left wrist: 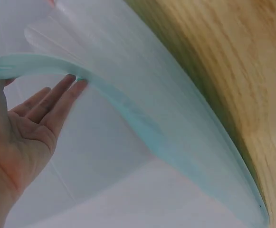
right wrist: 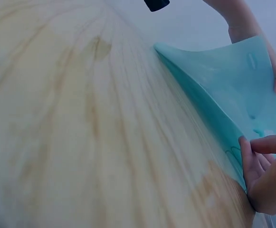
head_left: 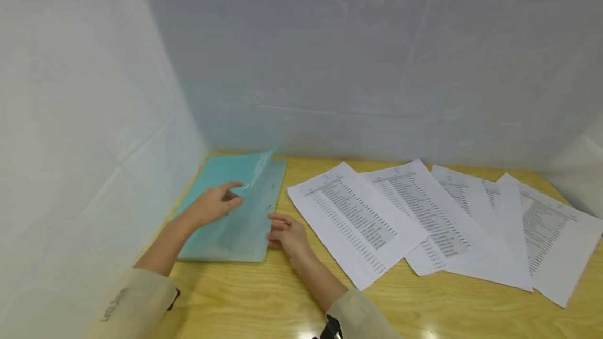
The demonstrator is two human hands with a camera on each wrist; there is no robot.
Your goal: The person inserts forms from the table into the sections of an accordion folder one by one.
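A translucent teal plastic folder (head_left: 235,224) lies at the left end of the wooden table (head_left: 264,297). My left hand (head_left: 214,205) holds the folder's top cover near its open edge and bows it upward. In the left wrist view the straight fingers (left wrist: 57,102) lie against the curved cover (left wrist: 142,123), with the thumb behind it. My right hand (head_left: 288,235) is at the folder's right edge near the front corner. There its thumb and curled fingers (right wrist: 266,175) pinch the lower edge of the folder (right wrist: 223,85).
Several printed sheets (head_left: 358,218) are fanned out, overlapping, across the middle and right of the table, the farthest (head_left: 551,239) reaching the right edge. White cloth walls (head_left: 85,119) close off the left, back and right. Bare wood lies in front near my sleeves.
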